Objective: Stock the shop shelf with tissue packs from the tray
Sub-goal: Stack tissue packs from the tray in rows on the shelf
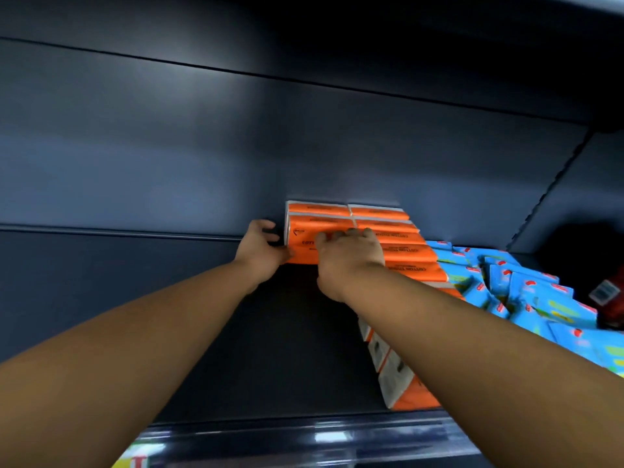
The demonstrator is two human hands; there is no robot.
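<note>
Orange tissue pack sits at the back of the shelf, long axis left-right between both grips, white end facing left. Left grip grasps that end. Right grip looks curled over its top (blurry). Orange row is just right of the right grip.

Dark print that reads "COTTON TISSUE" runs along the tops of the orange tissue packs stacked at the far middle of the shelf. On the left front pack only "COTT" shows, the rest lying under the right hand. The red marks on the blue packs to the right, and a barcode label at far right, are too blurred to read.
</note>
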